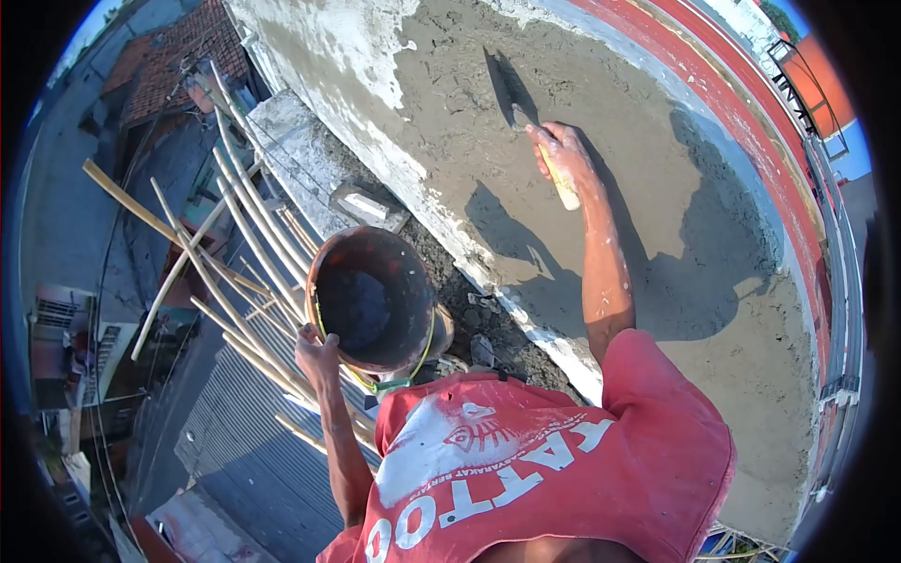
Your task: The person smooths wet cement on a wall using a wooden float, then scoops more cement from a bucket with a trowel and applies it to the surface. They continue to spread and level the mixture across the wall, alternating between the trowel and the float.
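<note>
My right hand (566,155) is closed around the pale handle of a plastering trowel (507,86). The trowel's dark, pointed blade lies at or close to the grey mortar-coated wall (450,122); exact contact is hard to tell. My left hand (319,355) grips the rim of a dark bucket (399,267), tilted so that its inside faces me. The inside looks dark, with a greyish bottom, and a thin yellow-green handle hangs along its near side. Shadows of my arm and body fall across the mortar.
Several bamboo poles (249,211) jut out left of the bucket. Below them lies a corrugated roof (235,413), far down. A rough ledge (375,202) with rubble runs along the wall's foot. A red painted band (732,122) borders the wall at the right.
</note>
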The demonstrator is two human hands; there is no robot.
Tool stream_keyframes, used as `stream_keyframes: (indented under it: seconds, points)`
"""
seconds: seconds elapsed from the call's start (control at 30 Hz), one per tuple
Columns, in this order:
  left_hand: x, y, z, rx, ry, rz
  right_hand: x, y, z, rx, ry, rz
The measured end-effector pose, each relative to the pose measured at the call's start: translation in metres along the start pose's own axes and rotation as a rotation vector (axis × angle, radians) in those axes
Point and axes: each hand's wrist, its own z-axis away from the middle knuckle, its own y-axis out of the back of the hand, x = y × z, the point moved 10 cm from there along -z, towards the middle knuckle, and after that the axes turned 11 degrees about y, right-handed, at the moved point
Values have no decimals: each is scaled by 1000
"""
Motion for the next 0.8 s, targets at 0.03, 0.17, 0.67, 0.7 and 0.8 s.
stream_keyframes:
  seconds: [0.03, 0.17, 0.67, 0.7, 0.8]
  points:
    - [-2, -1, -2, 11, 14, -3, -19, 27, 20, 95, -19, 37]
    - [-15, -9, -1, -14, 57, -42, -51, 63, 98, 213, 12, 267]
    - [62, -77, 71, -163, -205, -159, 111, -211, 188, -834, 523, 1410]
    - [60, -81, 72, -206, -164, -143, 120, -210, 201, -987, 424, 1237]
    - [63, -90, 75, -244, -185, -147, 133, -205, 207, -954, 261, 953]
